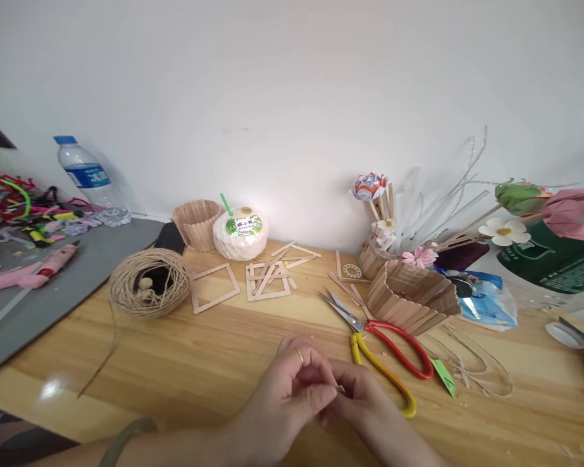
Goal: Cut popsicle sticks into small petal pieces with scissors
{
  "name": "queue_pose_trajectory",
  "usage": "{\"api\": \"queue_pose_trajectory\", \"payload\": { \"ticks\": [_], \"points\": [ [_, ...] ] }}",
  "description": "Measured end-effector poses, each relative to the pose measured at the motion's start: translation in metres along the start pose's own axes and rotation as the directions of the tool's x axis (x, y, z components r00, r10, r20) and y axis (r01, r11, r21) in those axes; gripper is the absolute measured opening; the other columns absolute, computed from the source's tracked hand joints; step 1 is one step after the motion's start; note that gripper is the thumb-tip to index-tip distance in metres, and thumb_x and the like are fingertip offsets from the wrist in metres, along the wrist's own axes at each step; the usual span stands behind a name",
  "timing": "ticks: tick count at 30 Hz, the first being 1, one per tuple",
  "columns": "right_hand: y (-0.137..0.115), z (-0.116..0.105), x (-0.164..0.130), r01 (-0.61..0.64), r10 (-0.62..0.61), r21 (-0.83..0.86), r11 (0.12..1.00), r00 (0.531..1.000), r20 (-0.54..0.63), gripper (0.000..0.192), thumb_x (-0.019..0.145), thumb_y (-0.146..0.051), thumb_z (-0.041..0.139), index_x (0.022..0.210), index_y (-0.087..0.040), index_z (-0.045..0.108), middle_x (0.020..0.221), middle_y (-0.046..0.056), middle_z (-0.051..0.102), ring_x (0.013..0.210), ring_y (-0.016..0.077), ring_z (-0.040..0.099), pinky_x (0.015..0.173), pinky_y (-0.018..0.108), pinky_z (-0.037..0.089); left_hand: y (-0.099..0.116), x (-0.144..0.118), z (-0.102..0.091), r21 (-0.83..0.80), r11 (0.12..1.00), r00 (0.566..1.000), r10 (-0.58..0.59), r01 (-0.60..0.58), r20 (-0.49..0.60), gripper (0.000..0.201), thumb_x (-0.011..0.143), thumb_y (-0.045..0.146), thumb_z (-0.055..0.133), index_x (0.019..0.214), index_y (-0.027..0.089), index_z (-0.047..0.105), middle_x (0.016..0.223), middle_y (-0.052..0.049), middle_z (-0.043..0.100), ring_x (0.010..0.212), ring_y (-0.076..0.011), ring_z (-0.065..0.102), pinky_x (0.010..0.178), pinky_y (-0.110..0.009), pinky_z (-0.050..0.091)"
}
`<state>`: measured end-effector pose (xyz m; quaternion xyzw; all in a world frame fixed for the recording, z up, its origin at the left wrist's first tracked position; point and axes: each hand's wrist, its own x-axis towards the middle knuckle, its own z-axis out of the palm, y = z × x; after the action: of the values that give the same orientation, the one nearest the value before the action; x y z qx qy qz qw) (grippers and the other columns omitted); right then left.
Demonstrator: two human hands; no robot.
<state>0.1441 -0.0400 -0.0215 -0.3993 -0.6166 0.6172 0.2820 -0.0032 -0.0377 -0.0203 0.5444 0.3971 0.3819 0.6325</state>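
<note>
My left hand and my right hand meet low over the wooden table, fingertips pinched together on a tiny piece that is mostly hidden. A ring shows on my left hand. Just right of my hands lie scissors with one red and one yellow handle, blades pointing away. Behind the scissors rests a tipped basket of wooden craft sticks. Flat stick squares and a stack of stick frames lie farther back.
A ball of jute twine sits at the left, a trimmed coconut with a green straw and a stick cup behind it. A pink glue gun, water bottle and pipe cleaners lie far left. Paper flowers crowd the right.
</note>
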Motion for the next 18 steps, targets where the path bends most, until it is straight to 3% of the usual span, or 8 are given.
{"api": "queue_pose_trajectory", "payload": {
  "ticks": [3,6,8,11,18],
  "points": [
    [0.011,-0.005,-0.013,-0.067,0.067,0.04,0.997,0.998,-0.002,0.042,0.082,-0.054,0.053,0.074,-0.015,0.066,0.062,0.001,0.061,0.056,0.013,0.059,0.052,0.022,0.047,-0.011,-0.004,-0.001,0.062,0.996,0.998,-0.056,0.057,-0.026,0.019,0.073,0.035,0.059,0.07,0.017,0.053,0.078,-0.002,0.05,0.085,-0.0196,0.049,0.08,-0.033,0.038],
    [0.024,-0.008,-0.023,-0.12,0.127,0.123,0.985,0.99,-0.059,0.038,0.066,-0.055,0.07,0.073,-0.017,0.066,0.064,-0.001,0.06,0.059,0.0124,0.058,0.055,0.021,0.046,-0.012,-0.004,0.0,-0.014,0.982,0.981,-0.187,0.188,0.049,0.02,0.071,0.035,0.059,0.074,0.017,0.05,0.072,0.0,0.051,0.075,-0.0171,0.049,0.074,-0.032,0.038],
    [0.03,-0.008,-0.025,-0.174,0.188,0.193,0.966,0.98,-0.061,0.042,0.06,-0.056,0.073,0.07,-0.017,0.063,0.058,-0.004,0.056,0.052,0.0105,0.056,0.05,0.02,0.044,-0.01,-0.003,0.004,-0.052,0.974,0.973,-0.216,0.22,0.08,0.021,0.07,0.035,0.06,0.075,0.016,0.05,0.071,0.0,0.052,0.073,-0.0162,0.049,0.073,-0.03,0.037],
    [0.031,-0.008,-0.025,-0.232,0.253,0.255,0.939,0.966,-0.054,0.042,0.063,-0.056,0.071,0.072,-0.016,0.062,0.056,-0.004,0.056,0.047,0.0086,0.056,0.045,0.018,0.042,-0.006,0.0,0.01,-0.047,0.977,0.977,-0.209,0.21,0.035,0.021,0.07,0.034,0.061,0.075,0.016,0.052,0.073,0.0,0.052,0.073,-0.0155,0.049,0.071,-0.029,0.037],
    [0.021,-0.011,-0.03,-0.213,0.253,0.3,0.93,0.962,-0.101,0.034,0.067,-0.046,0.073,0.075,-0.014,0.063,0.066,0.0,0.064,0.051,0.0094,0.06,0.05,0.019,0.045,-0.001,0.007,0.009,-0.056,0.987,0.988,-0.151,0.151,0.001,0.017,0.066,0.028,0.065,0.071,0.016,0.055,0.073,-0.001,0.056,0.077,-0.0164,0.052,0.072,-0.028,0.038]
  ]
}}
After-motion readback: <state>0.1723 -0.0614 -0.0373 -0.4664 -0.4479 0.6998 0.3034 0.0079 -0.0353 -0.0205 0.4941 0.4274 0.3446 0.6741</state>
